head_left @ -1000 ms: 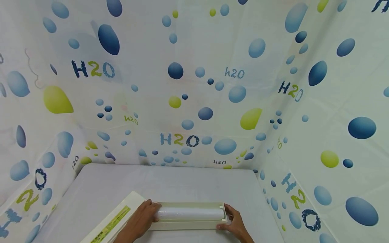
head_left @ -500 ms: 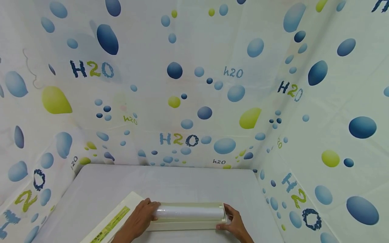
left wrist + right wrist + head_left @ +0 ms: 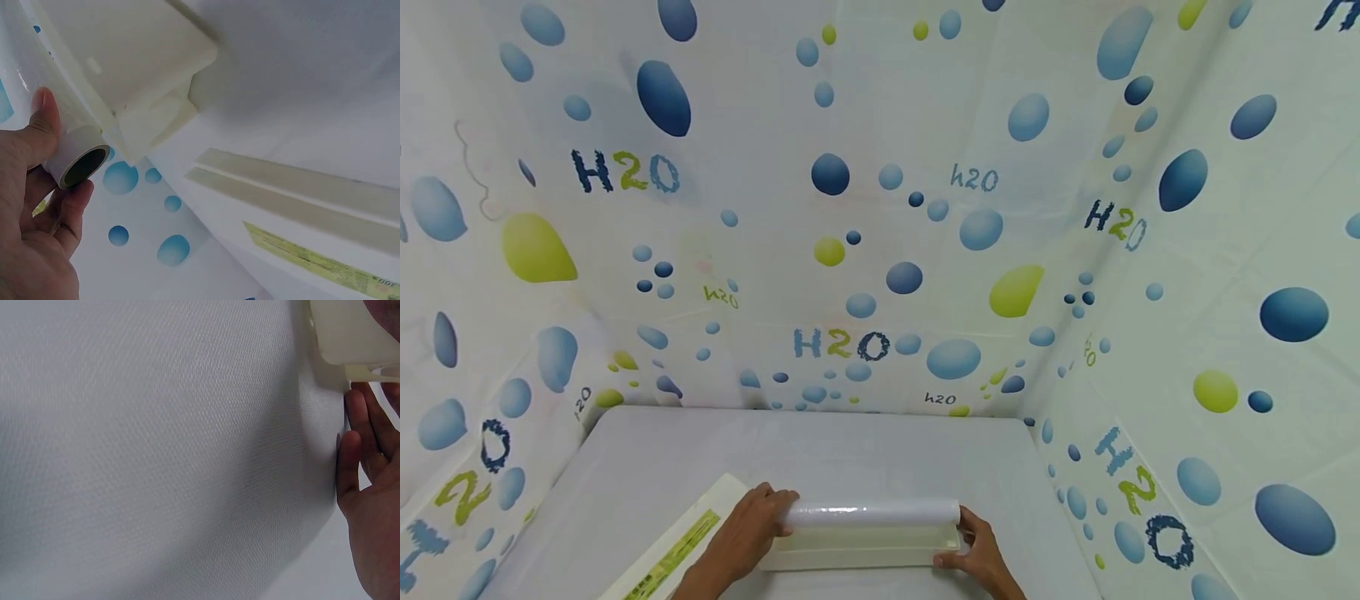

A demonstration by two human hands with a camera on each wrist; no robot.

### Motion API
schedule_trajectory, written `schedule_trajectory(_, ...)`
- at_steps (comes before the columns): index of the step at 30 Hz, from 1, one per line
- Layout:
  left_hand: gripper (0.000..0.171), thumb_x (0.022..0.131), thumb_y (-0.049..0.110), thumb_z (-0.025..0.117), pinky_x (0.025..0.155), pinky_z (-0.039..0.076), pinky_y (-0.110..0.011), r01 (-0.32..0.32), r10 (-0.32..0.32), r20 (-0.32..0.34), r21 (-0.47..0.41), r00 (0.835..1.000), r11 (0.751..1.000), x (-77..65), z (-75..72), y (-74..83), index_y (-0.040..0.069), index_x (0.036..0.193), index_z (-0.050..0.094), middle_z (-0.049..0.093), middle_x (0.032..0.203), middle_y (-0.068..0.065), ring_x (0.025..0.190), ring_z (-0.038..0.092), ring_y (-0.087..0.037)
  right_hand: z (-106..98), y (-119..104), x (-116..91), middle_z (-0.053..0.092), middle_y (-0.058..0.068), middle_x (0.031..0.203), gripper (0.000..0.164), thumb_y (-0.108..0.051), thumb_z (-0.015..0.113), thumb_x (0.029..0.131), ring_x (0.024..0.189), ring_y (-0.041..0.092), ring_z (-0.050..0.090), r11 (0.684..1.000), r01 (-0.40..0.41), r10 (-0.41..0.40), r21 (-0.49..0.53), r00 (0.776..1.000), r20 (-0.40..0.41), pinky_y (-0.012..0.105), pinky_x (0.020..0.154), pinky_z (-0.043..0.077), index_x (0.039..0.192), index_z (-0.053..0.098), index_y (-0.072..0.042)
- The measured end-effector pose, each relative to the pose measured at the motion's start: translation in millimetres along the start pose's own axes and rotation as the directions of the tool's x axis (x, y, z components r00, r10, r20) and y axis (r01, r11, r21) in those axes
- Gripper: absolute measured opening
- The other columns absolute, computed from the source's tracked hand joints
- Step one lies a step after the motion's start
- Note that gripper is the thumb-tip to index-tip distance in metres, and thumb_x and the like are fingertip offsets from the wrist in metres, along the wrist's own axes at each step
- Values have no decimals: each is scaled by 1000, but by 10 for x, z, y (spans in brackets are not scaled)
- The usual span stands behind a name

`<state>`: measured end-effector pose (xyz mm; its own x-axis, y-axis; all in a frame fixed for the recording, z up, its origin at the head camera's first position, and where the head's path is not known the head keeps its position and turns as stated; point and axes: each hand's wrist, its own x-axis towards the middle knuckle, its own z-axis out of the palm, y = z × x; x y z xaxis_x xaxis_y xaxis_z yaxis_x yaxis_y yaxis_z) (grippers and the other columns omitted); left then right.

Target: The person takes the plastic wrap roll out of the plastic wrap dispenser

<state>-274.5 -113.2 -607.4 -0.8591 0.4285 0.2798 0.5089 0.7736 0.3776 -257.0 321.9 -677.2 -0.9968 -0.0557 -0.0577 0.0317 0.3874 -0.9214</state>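
A roll of clear cling film (image 3: 876,512) lies raised along the back of an off-white dispenser box (image 3: 853,557). My left hand (image 3: 747,529) grips the roll's left end. In the left wrist view, thumb and fingers close around the film roll (image 3: 65,131), and its hollow core faces out. At the box's right end my right hand (image 3: 981,557) holds on, thumb on the front and fingers behind, close to the roll's end. In the right wrist view, fingers of the right hand (image 3: 375,481) lie by the box corner (image 3: 350,337); their contact is partly hidden.
To the left, a long off-white lid (image 3: 730,492) with a yellow-green label (image 3: 677,550) lies slanted, partly behind the left forearm. The white table (image 3: 850,450) is bordered by hanging sheets (image 3: 760,250) printed with drops, at the back and both sides.
The cling film roll has come up out of the box's trough, lifted by my left hand, so the trough's inside shows below it. The right hand and lid have hardly moved.
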Motion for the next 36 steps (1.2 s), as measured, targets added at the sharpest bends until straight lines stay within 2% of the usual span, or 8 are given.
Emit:
schedule_trajectory(6, 46, 84, 18, 91, 77, 51, -28, 9, -9, -24, 3, 1000, 1000, 108, -54, -45, 8, 127, 77, 83, 113, -1, 86, 54, -4, 12, 35, 1, 75, 15, 140, 88, -23, 100, 75, 123, 23, 70, 998, -7, 6, -70, 1000, -9, 44, 96, 55, 151, 61, -3)
schedule_trajectory(12, 45, 87, 19, 89, 77, 52, -28, 19, -19, -34, 3, 999, 1000, 231, -48, -95, 9, 129, 76, 83, 114, -1, 88, 56, -6, 10, 73, 21, 74, 16, 140, 89, -25, 101, 73, 123, 25, 70, 996, -7, 5, -92, 1000, -17, 48, 98, 56, 150, 62, -4)
schedule_trajectory(20, 45, 85, 17, 90, 78, 52, -28, 54, -55, -54, -17, 997, 998, 336, -20, -112, 9, 127, 77, 82, 109, 0, 87, 56, -6, 8, 74, 15, 74, 18, 140, 90, -28, 99, 75, 124, 28, 70, 997, -6, 6, -75, 1000, 0, 62, 104, 55, 151, 60, -1)
schedule_trajectory(28, 43, 87, 16, 88, 79, 51, -28, 68, -70, -42, -43, 997, 997, 413, 29, -174, 9, 128, 77, 82, 111, 0, 88, 55, -7, 9, 46, 8, 74, 17, 140, 90, -30, 99, 75, 124, 28, 70, 996, -16, 16, -86, 1000, 0, 57, 101, 56, 151, 60, -1)
schedule_trajectory(36, 41, 88, 16, 86, 81, 51, -30, 81, -83, -15, -66, 996, 994, 477, 68, -248, 9, 127, 76, 82, 109, -3, 88, 55, -8, 7, 39, 5, 74, 18, 141, 91, -31, 99, 75, 126, 31, 69, 997, -18, 19, -77, 1000, 11, 61, 103, 55, 151, 59, -1)
